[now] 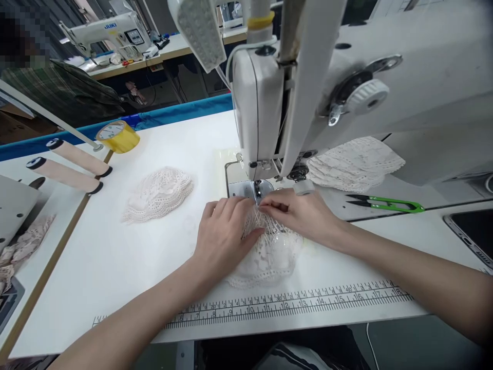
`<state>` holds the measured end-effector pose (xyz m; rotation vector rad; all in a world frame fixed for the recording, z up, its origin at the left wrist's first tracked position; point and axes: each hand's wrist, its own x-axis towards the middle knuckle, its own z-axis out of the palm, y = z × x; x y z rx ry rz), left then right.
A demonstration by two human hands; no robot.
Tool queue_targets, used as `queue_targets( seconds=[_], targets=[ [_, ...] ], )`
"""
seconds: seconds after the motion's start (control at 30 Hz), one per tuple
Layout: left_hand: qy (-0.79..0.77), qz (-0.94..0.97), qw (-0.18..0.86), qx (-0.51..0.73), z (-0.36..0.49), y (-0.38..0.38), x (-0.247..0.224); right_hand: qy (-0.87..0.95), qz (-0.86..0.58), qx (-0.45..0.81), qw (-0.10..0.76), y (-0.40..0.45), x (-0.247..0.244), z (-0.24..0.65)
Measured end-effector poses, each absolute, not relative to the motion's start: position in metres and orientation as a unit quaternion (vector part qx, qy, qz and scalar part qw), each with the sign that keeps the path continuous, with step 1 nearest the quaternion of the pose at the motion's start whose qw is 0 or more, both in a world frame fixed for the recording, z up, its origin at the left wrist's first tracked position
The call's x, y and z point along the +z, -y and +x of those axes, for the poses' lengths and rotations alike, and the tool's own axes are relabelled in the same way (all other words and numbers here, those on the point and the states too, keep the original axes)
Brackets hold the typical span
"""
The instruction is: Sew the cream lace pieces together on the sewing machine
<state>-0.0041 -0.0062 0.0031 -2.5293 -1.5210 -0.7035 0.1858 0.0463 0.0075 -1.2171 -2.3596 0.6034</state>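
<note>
A piece of white lace fabric (269, 252) lies under my hands, its upper edge at the presser foot (257, 189) of the sewing machine (256, 97). My left hand (227, 226) rests flat on the lace's left side, fingers stretched toward the needle plate and thumb out to the right. At the lace's top edge, just in front of the foot, my right hand (295, 210) pinches the fabric between thumb and forefinger. The needle tip is too small to make out.
A lace stack (159, 192) sits left, another lace stack (356, 163) behind the machine's right side. Green thread snips (389, 204) and a phone (473, 231) lie right. Thread cones (65, 174) and yellow tape (117, 137) stand left. A person's plaid sleeve (61, 90) shows behind.
</note>
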Motion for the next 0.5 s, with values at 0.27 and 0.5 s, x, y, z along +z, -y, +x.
queue_targets(
  seconds=[0.27,0.5],
  targets=[
    [0.411,-0.883,0.143,-0.179,-0.001,0.019,0.005,0.874,-0.449,0.044,0.178,-0.050,0.007,0.192],
    [0.418,-0.883,0.110,-0.185,-0.004,0.009,0.006,0.917,-0.370,-0.072,0.133,-0.034,0.009,0.195]
  ],
)
